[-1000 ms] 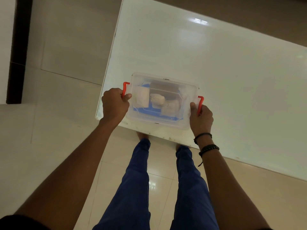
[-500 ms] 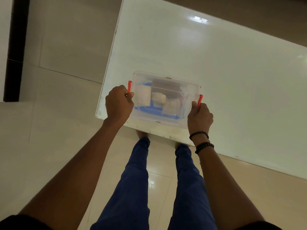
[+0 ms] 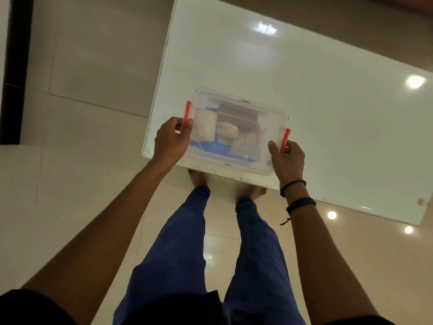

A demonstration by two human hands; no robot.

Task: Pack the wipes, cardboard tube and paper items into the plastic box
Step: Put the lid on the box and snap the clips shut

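Observation:
The clear plastic box [image 3: 236, 165] sits lidded at the near left corner of the white table [image 3: 304, 102]. Through the lid I see a white paper bundle [image 3: 206, 126], a crumpled white paper [image 3: 226, 131], a brown cardboard tube [image 3: 237, 113], another pale paper item [image 3: 243, 146] and a blue wipes pack [image 3: 210, 148] beneath them. My left hand [image 3: 171, 141] pinches the red clip [image 3: 187, 116] on the box's left end. My right hand [image 3: 287, 158] presses the red clip [image 3: 284, 140] on the right end.
The box lies close to the table's near edge [image 3: 234, 175]. Glossy tiled floor [image 3: 70, 160] surrounds the table, and my blue-trousered legs [image 3: 187, 242] and bare feet stand just below the edge. A dark strip [image 3: 14, 78] runs along the far left.
Both red clips have swung from standing out sideways to lying flat against the box ends. My hands stay on the clips, and the view has shifted slightly.

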